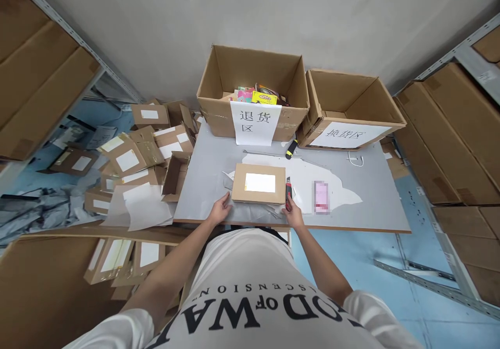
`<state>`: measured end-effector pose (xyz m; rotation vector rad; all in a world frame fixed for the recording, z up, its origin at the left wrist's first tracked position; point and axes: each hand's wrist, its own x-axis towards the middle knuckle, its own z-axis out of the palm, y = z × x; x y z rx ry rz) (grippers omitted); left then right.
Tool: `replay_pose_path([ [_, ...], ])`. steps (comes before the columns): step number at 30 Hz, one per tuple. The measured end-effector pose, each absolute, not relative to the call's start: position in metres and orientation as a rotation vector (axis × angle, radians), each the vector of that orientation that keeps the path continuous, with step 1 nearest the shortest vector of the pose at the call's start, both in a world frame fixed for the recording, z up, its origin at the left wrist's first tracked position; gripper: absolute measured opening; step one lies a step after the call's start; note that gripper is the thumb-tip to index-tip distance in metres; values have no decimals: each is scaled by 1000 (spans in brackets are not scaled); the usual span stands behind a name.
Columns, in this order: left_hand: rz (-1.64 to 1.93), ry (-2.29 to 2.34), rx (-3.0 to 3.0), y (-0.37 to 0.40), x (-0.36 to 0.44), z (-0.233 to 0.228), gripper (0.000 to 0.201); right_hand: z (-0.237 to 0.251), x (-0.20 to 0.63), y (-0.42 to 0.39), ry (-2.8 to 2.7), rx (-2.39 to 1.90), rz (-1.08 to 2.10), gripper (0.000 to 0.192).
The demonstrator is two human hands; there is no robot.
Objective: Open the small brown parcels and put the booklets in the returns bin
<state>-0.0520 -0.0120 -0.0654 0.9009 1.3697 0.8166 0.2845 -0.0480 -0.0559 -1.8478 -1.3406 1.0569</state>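
A closed cardboard box (241,182) with a white label lies flat on the grey table (375,198), in front of my body. My left hand (220,209) is just off its near left corner, fingers partly stretched toward it, with nothing visible in them. By the box's right side, my right hand (292,214) grips a red and black box cutter (288,190), which points away from me. Crumpled clear plastic (260,213) lies along the near side of the box, between my hands.
Two large open cartons with paper signs, the left one (216,117) holding colourful packages and the right one (351,112), stand at the back. A yellow-black tool (291,149) and a pink blurred item (322,197) lie on the table. Several small boxes (127,156) are heaped at left.
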Motion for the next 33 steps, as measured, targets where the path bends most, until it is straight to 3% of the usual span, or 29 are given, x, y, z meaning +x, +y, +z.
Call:
replay_pose_path([
  [3, 828, 1308, 1022, -14, -43, -68, 83, -54, 272, -48, -1393, -1838, 1120, 79],
  [8, 831, 1318, 1124, -9, -34, -66, 67, -44, 259, -39, -1427, -1837, 1081, 58],
  [16, 756, 1471, 1402, -4, -43, -29, 45, -7, 271, -27, -1518, -1854, 1039, 42],
  [25, 882, 1558, 1429, 18, -44, 31, 48, 48, 277, 0, -1535, -1948, 816, 45],
  [33, 863, 1489, 1258, 22, -38, 15, 56, 38, 274, 8, -1603, -2116, 776, 44],
])
